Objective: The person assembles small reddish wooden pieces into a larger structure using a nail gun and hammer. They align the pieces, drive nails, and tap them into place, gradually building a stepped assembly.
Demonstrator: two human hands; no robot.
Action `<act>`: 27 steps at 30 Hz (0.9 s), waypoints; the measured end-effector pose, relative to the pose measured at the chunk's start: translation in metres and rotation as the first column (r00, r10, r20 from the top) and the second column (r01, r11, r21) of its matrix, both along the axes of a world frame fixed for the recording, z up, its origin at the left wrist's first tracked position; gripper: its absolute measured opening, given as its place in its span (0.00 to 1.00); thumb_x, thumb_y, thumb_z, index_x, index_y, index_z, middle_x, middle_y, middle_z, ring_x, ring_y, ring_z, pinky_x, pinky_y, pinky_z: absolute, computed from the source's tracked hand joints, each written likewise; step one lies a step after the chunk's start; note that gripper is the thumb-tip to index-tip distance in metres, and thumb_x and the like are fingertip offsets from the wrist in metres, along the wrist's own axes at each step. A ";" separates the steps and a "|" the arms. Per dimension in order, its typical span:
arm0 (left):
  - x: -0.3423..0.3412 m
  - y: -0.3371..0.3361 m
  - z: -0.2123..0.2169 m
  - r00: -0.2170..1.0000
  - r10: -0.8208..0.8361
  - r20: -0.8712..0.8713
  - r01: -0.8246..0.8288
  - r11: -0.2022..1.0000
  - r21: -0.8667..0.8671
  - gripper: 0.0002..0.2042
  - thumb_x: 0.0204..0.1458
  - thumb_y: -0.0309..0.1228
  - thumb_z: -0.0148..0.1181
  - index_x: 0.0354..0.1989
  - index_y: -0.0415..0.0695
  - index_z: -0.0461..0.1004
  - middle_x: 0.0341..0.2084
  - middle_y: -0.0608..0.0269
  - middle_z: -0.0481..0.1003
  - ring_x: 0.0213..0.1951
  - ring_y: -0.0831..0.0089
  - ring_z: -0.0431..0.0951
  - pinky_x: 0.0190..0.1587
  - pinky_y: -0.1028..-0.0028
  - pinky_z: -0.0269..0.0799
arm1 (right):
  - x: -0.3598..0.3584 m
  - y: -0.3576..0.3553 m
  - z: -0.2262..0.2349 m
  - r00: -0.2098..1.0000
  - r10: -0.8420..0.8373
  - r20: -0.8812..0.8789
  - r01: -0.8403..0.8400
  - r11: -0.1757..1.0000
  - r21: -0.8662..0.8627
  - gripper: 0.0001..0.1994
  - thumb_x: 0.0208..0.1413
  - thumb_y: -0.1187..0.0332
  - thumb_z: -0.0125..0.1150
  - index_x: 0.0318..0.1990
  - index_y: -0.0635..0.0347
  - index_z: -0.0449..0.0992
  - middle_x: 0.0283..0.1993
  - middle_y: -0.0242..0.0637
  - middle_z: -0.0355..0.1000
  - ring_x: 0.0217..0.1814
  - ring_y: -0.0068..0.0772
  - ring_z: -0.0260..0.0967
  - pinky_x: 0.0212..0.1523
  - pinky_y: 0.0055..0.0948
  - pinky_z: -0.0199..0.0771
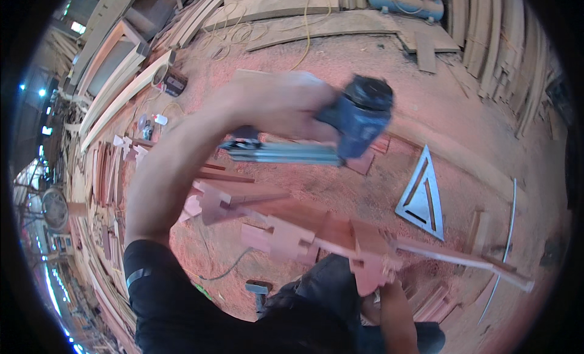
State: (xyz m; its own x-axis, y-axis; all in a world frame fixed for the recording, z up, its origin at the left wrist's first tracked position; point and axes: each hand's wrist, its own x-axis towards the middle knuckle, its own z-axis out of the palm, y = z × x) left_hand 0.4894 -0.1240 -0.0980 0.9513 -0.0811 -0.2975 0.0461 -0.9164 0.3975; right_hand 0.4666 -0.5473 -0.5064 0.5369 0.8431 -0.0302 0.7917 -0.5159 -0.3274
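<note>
The left hand (pixel 286 104) is closed round the grip of a blue nail gun (pixel 340 126), raised and blurred above the sawdust-covered floor (pixel 340 68). The right hand (pixel 377 275), at the lower edge, seems to grip a notched reddish wooden frame (pixel 292 226), though the fingers are hard to make out. A metal triangle square (pixel 423 199) lies on the floor to the right. A small white container (pixel 160 119) sits near the planks (pixel 121 92) at the left.
</note>
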 end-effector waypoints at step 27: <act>0.113 -0.016 -0.326 0.617 -0.386 -0.686 -0.252 0.729 -0.637 0.20 0.62 0.44 0.70 0.55 0.43 0.79 0.37 0.58 0.83 0.25 0.70 0.81 0.26 0.67 0.77 | 0.013 -0.012 0.009 0.998 -0.010 0.057 0.011 1.000 -0.023 0.09 0.57 0.56 0.61 0.34 0.48 0.74 0.34 0.30 0.73 0.35 0.37 0.74 0.40 0.41 0.72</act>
